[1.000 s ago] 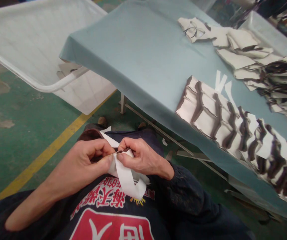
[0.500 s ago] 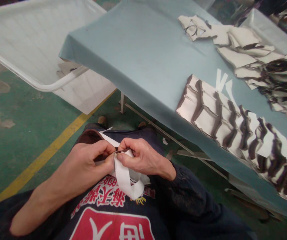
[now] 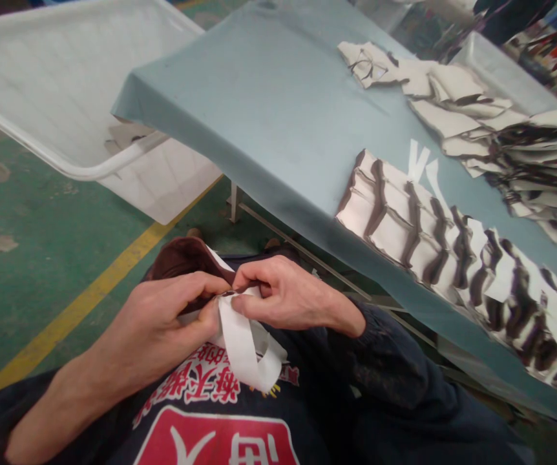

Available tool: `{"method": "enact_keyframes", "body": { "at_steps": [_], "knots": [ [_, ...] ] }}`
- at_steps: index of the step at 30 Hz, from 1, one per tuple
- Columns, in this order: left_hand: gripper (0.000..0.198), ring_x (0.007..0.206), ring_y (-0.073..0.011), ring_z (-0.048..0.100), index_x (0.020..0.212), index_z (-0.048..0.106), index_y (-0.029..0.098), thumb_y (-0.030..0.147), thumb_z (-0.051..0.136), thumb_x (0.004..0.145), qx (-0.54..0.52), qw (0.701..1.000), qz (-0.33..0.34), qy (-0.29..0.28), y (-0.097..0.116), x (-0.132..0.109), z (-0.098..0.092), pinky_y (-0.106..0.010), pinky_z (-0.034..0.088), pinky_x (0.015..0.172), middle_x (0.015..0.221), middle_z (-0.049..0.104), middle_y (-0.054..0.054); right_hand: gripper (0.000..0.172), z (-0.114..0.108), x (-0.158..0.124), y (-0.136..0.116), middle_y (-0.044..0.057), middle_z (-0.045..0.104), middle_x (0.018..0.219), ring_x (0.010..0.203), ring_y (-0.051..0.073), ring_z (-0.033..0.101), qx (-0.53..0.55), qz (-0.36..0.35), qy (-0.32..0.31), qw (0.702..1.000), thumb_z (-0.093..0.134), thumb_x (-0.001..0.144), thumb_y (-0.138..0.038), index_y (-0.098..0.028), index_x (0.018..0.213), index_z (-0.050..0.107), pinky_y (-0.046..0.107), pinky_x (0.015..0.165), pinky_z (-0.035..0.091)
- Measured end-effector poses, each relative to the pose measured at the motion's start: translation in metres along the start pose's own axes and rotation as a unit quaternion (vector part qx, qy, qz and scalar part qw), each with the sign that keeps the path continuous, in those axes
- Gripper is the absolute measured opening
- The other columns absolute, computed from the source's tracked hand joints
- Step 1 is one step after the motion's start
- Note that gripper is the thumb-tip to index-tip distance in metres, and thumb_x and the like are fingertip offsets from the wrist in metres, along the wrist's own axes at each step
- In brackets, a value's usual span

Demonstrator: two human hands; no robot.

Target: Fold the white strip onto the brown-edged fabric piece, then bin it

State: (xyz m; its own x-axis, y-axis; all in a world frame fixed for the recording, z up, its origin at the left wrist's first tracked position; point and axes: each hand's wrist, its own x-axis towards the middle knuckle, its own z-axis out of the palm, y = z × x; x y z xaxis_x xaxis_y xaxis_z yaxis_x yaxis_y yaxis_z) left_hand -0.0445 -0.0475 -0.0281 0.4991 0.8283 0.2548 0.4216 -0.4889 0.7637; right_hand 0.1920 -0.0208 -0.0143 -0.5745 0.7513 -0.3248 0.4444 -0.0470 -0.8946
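Observation:
Over my lap, my left hand (image 3: 162,323) and my right hand (image 3: 283,294) meet fingertip to fingertip. Both pinch a brown piece (image 3: 184,258) with a white paper strip (image 3: 244,345) that curls down from the pinch onto my dark apron. The fingers of both hands are closed on the piece and the strip. Part of the brown piece is hidden under my left hand.
A table under a pale blue cloth (image 3: 269,123) stands ahead on the right. A row of overlapping white and brown pieces (image 3: 443,245) lies along its near edge, more stacks (image 3: 492,123) behind. A large white bin (image 3: 70,84) stands at left on the green floor with a yellow line (image 3: 94,290).
My hands stay pinched together. The brown piece has come up more into sight above my left hand, and my right wrist has shifted a little to the right.

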Motion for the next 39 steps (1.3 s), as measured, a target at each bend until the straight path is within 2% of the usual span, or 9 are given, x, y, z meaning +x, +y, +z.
{"method": "enact_keyframes", "body": {
  "at_steps": [5,12,18,20,24,28,33,36,39],
  "knots": [
    [0.024,0.063,-0.0183,0.077,0.114,0.074,0.029,0.013,0.057,0.107,0.073,0.995,0.057,0.022,-0.002,-0.01,0.001,-0.029,0.057,0.064,0.086,0.084,0.003,0.008,0.011,-0.005,0.0,-0.007,0.058,0.072,0.065,0.011,0.046,0.108,0.036,0.037,0.993,0.073,0.089,-0.027,-0.02,0.087,0.07,0.026,0.059,0.031],
    [0.022,0.079,-0.019,0.087,0.119,0.072,0.023,0.01,0.055,0.119,0.197,0.96,0.194,0.04,-0.018,-0.017,0.005,-0.029,0.063,0.068,0.101,0.092,-0.004,0.023,0.015,-0.008,-0.004,-0.005,0.065,0.074,0.068,0.014,0.055,0.322,0.116,-0.024,0.939,0.088,0.08,-0.035,-0.022,0.088,0.071,0.025,0.063,0.045],
    [0.023,0.084,-0.0211,0.089,0.122,0.074,0.023,0.008,0.057,0.116,0.201,0.954,0.212,0.065,-0.027,-0.018,0.014,-0.031,0.071,0.078,0.105,0.094,-0.006,0.009,0.02,0.001,-0.001,-0.004,0.058,0.067,0.064,0.013,0.047,0.314,0.128,0.007,0.941,0.075,0.079,-0.023,-0.022,0.076,0.067,0.025,0.059,0.04],
    [0.026,0.084,-0.0212,0.09,0.121,0.073,0.025,0.006,0.059,0.112,0.156,0.97,0.173,0.067,-0.024,-0.019,0.014,-0.03,0.072,0.08,0.105,0.093,-0.004,0.006,0.022,0.001,-0.001,-0.004,0.059,0.07,0.065,0.012,0.048,0.3,0.128,0.016,0.945,0.073,0.077,-0.023,-0.022,0.078,0.067,0.024,0.059,0.039],
    [0.024,0.076,-0.0178,0.087,0.122,0.075,0.028,0.015,0.063,0.107,0.022,0.999,0.043,0.009,-0.018,-0.016,0.0,-0.022,0.066,0.07,0.1,0.091,0.003,0.007,0.021,-0.006,0.001,-0.007,0.055,0.069,0.062,0.011,0.042,0.203,0.052,0.043,0.977,0.071,0.079,-0.026,-0.022,0.085,0.069,0.023,0.055,0.032],
    [0.022,0.073,-0.0135,0.081,0.114,0.08,0.029,0.022,0.06,0.117,-0.07,0.993,-0.024,-0.09,-0.018,-0.011,-0.016,-0.019,0.058,0.067,0.091,0.087,0.007,0.005,0.021,-0.011,0.005,-0.005,0.063,0.074,0.065,0.011,0.05,0.038,-0.087,0.106,0.99,0.065,0.082,-0.02,-0.022,0.083,0.069,0.025,0.062,0.039],
    [0.034,0.063,-0.0152,0.068,0.091,0.07,0.025,0.022,0.055,0.121,-0.016,0.995,0.052,-0.087,-0.02,-0.009,-0.012,-0.028,0.048,0.062,0.076,0.074,0.005,0.01,0.026,-0.017,0.012,-0.003,0.071,0.08,0.068,0.012,0.058,-0.045,-0.189,0.151,0.969,0.064,0.088,-0.015,-0.022,0.086,0.07,0.025,0.07,0.047],
    [0.031,0.065,-0.0167,0.071,0.094,0.069,0.024,0.022,0.055,0.122,0.038,0.993,0.095,-0.066,-0.022,-0.011,-0.009,-0.031,0.047,0.063,0.079,0.074,0.003,0.013,0.026,-0.02,0.017,-0.002,0.074,0.082,0.069,0.012,0.061,-0.055,-0.22,0.173,0.958,0.066,0.095,-0.012,-0.021,0.088,0.072,0.024,0.069,0.048],
    [0.027,0.07,-0.016,0.075,0.104,0.071,0.025,0.025,0.053,0.124,0.01,0.994,0.075,-0.083,-0.021,-0.008,-0.008,-0.029,0.049,0.066,0.085,0.077,0.004,0.014,0.024,-0.023,0.02,0.0,0.078,0.087,0.073,0.013,0.067,-0.073,-0.244,0.17,0.952,0.068,0.105,-0.014,-0.021,0.095,0.074,0.025,0.072,0.051]
  ]
}}
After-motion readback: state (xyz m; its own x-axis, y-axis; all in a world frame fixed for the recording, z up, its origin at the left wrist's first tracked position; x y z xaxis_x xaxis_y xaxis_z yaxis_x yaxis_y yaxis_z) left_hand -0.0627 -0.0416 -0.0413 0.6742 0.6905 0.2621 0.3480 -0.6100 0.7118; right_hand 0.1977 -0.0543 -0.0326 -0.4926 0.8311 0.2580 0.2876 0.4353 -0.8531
